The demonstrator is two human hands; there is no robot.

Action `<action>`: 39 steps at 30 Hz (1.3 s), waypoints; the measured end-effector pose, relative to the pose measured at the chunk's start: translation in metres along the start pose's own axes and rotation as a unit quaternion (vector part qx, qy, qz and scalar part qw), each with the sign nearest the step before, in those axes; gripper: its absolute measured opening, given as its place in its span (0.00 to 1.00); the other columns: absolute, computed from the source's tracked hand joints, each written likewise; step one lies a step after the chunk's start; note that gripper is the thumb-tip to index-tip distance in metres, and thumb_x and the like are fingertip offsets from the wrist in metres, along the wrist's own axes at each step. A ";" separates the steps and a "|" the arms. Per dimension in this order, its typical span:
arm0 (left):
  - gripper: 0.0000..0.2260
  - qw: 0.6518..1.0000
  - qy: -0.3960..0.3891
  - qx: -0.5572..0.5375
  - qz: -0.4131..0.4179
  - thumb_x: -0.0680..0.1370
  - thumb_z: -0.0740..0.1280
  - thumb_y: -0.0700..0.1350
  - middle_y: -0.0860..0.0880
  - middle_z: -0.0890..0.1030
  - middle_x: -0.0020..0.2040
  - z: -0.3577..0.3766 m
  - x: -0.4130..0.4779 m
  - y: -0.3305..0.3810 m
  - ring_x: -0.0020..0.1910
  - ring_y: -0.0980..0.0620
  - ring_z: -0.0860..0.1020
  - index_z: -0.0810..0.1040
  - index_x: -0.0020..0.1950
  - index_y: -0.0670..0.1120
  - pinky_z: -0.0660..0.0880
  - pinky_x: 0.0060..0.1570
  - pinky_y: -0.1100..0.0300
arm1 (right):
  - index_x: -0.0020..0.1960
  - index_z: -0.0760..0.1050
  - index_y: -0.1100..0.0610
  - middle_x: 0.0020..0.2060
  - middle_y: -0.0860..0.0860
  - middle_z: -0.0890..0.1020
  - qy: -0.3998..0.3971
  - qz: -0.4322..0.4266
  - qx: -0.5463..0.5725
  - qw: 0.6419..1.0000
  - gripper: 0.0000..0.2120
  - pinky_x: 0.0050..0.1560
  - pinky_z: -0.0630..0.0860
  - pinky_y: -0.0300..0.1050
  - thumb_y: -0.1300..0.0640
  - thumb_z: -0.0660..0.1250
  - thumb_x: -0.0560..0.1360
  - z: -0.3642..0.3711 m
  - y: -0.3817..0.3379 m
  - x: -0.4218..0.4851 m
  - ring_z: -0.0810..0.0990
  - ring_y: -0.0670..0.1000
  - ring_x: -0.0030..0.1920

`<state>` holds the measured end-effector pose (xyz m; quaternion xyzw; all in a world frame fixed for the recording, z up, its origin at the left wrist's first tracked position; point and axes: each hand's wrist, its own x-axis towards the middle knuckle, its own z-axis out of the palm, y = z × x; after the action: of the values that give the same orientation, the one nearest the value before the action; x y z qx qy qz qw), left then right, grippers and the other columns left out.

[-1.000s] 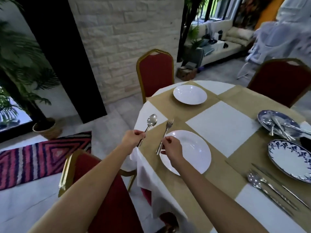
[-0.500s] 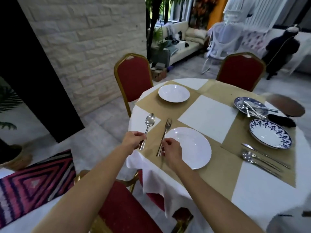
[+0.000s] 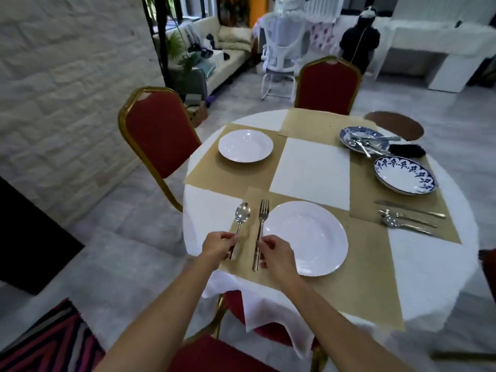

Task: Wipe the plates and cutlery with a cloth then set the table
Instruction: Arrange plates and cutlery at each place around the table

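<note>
The spoon (image 3: 242, 216) and fork (image 3: 262, 216) lie side by side on a tan mat (image 3: 349, 277) at the near left edge of the table (image 3: 311, 167), heads pointing away. The fork is just left of the near plate (image 3: 306, 237), and the spoon is left of the fork. The left hand (image 3: 218, 245) has its fingers curled round the spoon's handle. The right hand (image 3: 276, 255) pinches the fork's handle with fingertips and thumb, its wrist over the plate's near left rim.

A far plate (image 3: 245, 145), white like the near one, sits on the mat across the table's left side. On the right, a blue plate (image 3: 405, 176) sits on its mat, with a cutlery set (image 3: 408, 218) of knife, fork and spoon laid near it on the near side. Beyond it, a blue dish (image 3: 346, 135) holds loose cutlery (image 3: 363, 146), and a dark cloth (image 3: 406, 150) lies just beside that dish. Red chairs (image 3: 161, 135) with gold frames stand around the table.
</note>
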<state>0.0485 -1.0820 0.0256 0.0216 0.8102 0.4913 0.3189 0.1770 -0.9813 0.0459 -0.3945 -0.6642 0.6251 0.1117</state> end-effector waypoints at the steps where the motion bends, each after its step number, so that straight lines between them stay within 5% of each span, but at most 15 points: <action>1: 0.11 1.000 -0.014 0.009 0.000 0.75 0.71 0.44 0.49 0.76 0.31 0.000 0.007 -0.001 0.27 0.53 0.71 0.82 0.53 0.39 0.67 0.27 0.63 | 0.50 0.79 0.60 0.40 0.53 0.80 0.012 0.006 0.000 1.000 0.06 0.30 0.75 0.37 0.60 0.64 0.79 0.006 0.001 0.001 0.77 0.51 0.36; 3: 0.10 0.999 -0.027 0.019 -0.002 0.75 0.71 0.44 0.45 0.81 0.36 -0.001 0.019 -0.004 0.34 0.48 0.79 0.82 0.52 0.40 0.75 0.33 0.58 | 0.49 0.78 0.59 0.39 0.53 0.80 0.039 0.020 -0.003 0.999 0.05 0.30 0.76 0.38 0.60 0.64 0.79 0.015 0.001 0.001 0.77 0.51 0.35; 5: 0.08 0.999 -0.030 0.027 -0.019 0.74 0.72 0.44 0.40 0.83 0.47 -0.001 0.032 -0.009 0.48 0.41 0.81 0.82 0.51 0.42 0.78 0.50 0.50 | 0.47 0.78 0.58 0.37 0.52 0.79 0.068 0.032 0.000 0.997 0.05 0.28 0.76 0.37 0.60 0.64 0.79 0.020 0.000 0.000 0.77 0.52 0.33; 9: 0.09 0.999 -0.026 0.046 -0.012 0.74 0.72 0.45 0.44 0.83 0.51 0.001 0.046 -0.012 0.53 0.45 0.80 0.82 0.52 0.43 0.76 0.58 0.52 | 0.46 0.78 0.57 0.36 0.51 0.80 0.088 0.051 0.001 0.995 0.05 0.28 0.75 0.36 0.60 0.65 0.79 0.024 0.000 -0.002 0.77 0.50 0.32; 18: 0.09 0.981 0.004 0.190 0.049 0.76 0.68 0.47 0.48 0.83 0.53 0.001 0.055 -0.004 0.56 0.47 0.79 0.82 0.54 0.46 0.70 0.49 0.61 | 0.40 0.77 0.54 0.32 0.51 0.78 0.114 0.071 0.007 0.991 0.08 0.32 0.79 0.46 0.60 0.66 0.78 0.041 0.005 0.005 0.74 0.50 0.27; 27: 0.08 0.966 -0.013 0.221 0.133 0.74 0.72 0.45 0.47 0.83 0.46 -0.006 0.058 -0.010 0.47 0.50 0.79 0.79 0.51 0.44 0.68 0.43 0.62 | 0.44 0.78 0.54 0.32 0.48 0.80 0.119 0.073 -0.023 0.990 0.05 0.34 0.81 0.46 0.59 0.66 0.78 0.053 0.009 0.010 0.76 0.46 0.24; 32: 0.13 0.949 -0.044 0.225 0.214 0.74 0.71 0.43 0.49 0.82 0.46 -0.010 0.060 -0.017 0.45 0.53 0.79 0.80 0.59 0.47 0.69 0.45 0.64 | 0.44 0.75 0.49 0.38 0.49 0.80 0.130 0.069 -0.091 0.985 0.07 0.47 0.80 0.52 0.58 0.62 0.80 0.063 0.015 0.024 0.78 0.51 0.36; 39: 0.17 0.925 -0.050 0.271 0.264 0.77 0.68 0.44 0.50 0.76 0.43 -0.008 0.064 -0.022 0.42 0.54 0.73 0.76 0.66 0.53 0.66 0.42 0.64 | 0.47 0.77 0.54 0.44 0.51 0.81 0.133 0.113 -0.161 0.971 0.07 0.44 0.76 0.46 0.59 0.61 0.79 0.083 0.014 0.047 0.78 0.51 0.43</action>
<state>-0.0005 -1.0778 -0.0214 0.3447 0.8602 0.3181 0.2003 0.0979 -1.0133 0.0006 -0.5593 -0.6864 0.4606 0.0632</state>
